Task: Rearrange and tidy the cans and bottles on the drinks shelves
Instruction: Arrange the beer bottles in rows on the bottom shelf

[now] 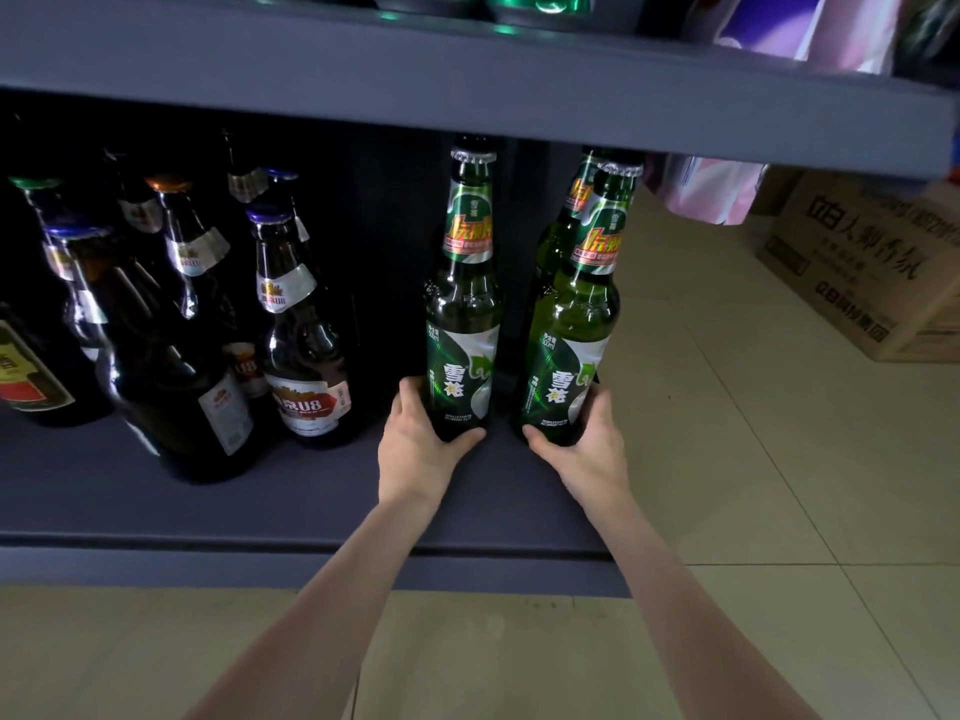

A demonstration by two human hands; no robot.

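On the lower dark shelf: both hands grasping green beer bottles at the base.
Left hand grips left bottle; right hand grips right bottle; both upright, apart.

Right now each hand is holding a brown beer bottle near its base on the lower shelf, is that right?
Not quite: the head view shows both are green bottles. The left hand grips one green bottle near its base, the right hand another, on the lower shelf. The brown bottles stand untouched further left.

Green bottles with white-green labels, brown bottles, grey shelf, beige floor
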